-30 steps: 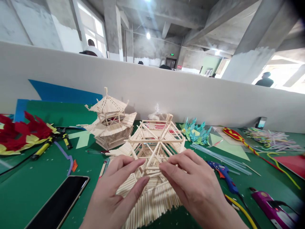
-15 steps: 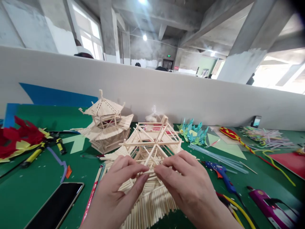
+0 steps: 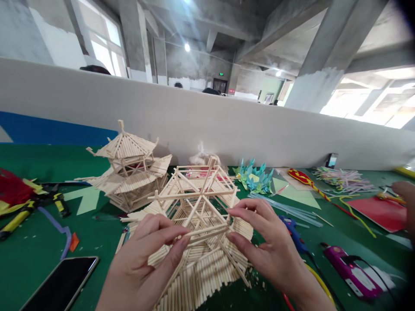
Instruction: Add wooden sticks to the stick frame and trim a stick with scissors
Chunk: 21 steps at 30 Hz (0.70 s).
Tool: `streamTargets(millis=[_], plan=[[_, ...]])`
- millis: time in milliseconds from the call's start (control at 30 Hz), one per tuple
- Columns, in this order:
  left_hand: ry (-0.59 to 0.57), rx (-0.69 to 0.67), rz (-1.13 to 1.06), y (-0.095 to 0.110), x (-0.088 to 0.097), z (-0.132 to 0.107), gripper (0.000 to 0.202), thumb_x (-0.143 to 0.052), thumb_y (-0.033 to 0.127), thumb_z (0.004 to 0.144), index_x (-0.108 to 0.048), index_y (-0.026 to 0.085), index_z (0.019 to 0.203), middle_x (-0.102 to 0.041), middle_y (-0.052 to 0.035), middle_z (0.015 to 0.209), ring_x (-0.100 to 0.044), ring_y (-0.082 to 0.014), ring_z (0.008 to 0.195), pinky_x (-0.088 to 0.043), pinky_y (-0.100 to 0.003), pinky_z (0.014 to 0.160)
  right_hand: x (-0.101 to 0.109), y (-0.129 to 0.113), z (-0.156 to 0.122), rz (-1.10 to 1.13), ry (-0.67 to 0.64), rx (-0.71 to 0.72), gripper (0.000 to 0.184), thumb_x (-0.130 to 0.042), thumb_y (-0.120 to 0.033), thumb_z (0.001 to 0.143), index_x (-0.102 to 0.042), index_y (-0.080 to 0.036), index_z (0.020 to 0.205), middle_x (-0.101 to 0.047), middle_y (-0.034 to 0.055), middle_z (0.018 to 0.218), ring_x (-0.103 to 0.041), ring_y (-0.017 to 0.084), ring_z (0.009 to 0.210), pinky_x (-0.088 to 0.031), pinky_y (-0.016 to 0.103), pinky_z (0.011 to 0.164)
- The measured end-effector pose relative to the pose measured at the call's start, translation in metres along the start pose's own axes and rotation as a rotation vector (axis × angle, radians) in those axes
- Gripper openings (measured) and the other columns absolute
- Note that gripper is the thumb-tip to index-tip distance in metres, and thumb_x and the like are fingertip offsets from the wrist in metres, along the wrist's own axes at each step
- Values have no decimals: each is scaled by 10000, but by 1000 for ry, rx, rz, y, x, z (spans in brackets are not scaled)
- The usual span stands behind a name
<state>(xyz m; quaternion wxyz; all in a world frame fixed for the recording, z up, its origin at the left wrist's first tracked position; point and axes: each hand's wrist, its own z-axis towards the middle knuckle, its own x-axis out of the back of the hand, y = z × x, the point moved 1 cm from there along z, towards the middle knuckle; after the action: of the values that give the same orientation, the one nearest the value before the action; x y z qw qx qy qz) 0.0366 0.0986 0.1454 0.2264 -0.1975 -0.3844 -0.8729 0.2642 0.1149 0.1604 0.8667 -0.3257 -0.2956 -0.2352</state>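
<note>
Frame (image 3: 201, 195): pale straw-coloured wood, its lower skirt ribbed in close stripes
Pagoda (image 3: 136, 182): the same blond tone, stripes fanning down the roofs
Table (image 3: 29, 252): deep green, flecked with pale bits
Flower (image 3: 255, 177): turquoise, with soft yellow among the points
Braid (image 3: 301, 178): bright red, patterned in yellow
Strips (image 3: 343, 180): a pastel jumble, lilac and yellow mostly, from here
Power bank (image 3: 352, 270): vivid purple
Glue gun (image 3: 293, 233): strong blue
Pliers (image 3: 19, 219): yellow and black
Phone (image 3: 61, 283): black, edged in pale gold
Partition (image 3: 259, 129): plain off-white
</note>
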Motion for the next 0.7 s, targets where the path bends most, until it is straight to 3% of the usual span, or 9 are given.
streamTargets(millis=[400,700], plan=[[25,23,-38,-2,-3,-5,207,-584,240,843,-593,314,1036,-529,36,835,-542,-111,781,-468,-195,614,-6,-6,7,39,26,-16,304,-628,-193,789,-604,-256,1086,-495,34,965,-485,179,857,-452,355,720],[32,21,-28,-2,-6,-4,213,-574,216,847,-583,307,1040,-527,39,846,-545,-103,787,-473,-190,636,-5,-9,16,60,-29,-39,146,-618,-235,825,-668,-257,961,-532,26,937,-502,178,883,-430,338,713]])
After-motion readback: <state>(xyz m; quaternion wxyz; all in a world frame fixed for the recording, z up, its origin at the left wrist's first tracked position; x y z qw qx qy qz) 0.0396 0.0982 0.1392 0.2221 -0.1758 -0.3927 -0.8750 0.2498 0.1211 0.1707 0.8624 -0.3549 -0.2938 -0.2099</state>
